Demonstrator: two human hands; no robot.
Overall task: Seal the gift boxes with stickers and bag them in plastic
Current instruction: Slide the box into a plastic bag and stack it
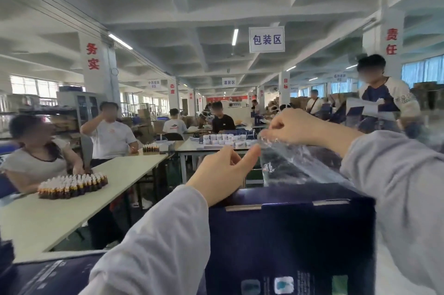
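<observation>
Close in front stands the gift box (pixel 288 234) — dark navy, upright, with pale slot tabs along its top edge and small printed panels low on its face. Above it the plastic bag (pixel 302 165) is clear and creased, sloping from the box's top up to the right hand (pixel 293 129), whose curled fingers pinch its upper edge. The left hand (pixel 223 172) is half curled, its thumb reaching the bag's corner — whether it grips cannot be told. A second navy box (pixel 48 275) lies lower left.
</observation>
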